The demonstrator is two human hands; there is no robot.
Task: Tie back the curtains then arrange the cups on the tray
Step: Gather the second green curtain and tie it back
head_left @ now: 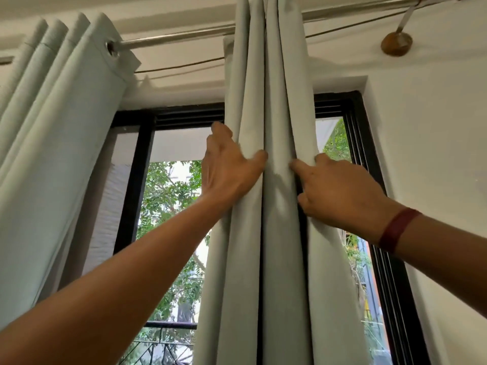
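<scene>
Curtains of pale grey-green cloth hang from a metal rod (171,39) across the top of the frame. The gathered curtain (279,246) fills the middle of the frame from top to bottom, drawn into several long, narrow vertical folds with dark creases between them. The second curtain (52,154) is bunched at the upper left, its pleats falling towards the left edge, with a metal eyelet (112,48) threaded on the rod at its inner corner.

Both hands hold the gathered curtain at mid-height in the frame. The left hand (229,164) wraps round the left side of the bundle, thumb pressed on the front of a fold and fingers reaching behind the edge. The right hand (342,193) grips the right side, its fingers curled into a fold; a dark red wristband (398,230) sits on that wrist. The two forearms reach up from the lower corners of the frame.

Behind the cloth stands a window with a black frame (134,180), partly covered by the gathered curtain. Through the glass show green leaves (168,196) and a dark railing (168,325) near the bottom. A thin cord (184,65) runs under the rod, and a round wooden mount (396,43) with a metal bracket holds the rod at the upper right. A white wall (434,154) takes up the right side
</scene>
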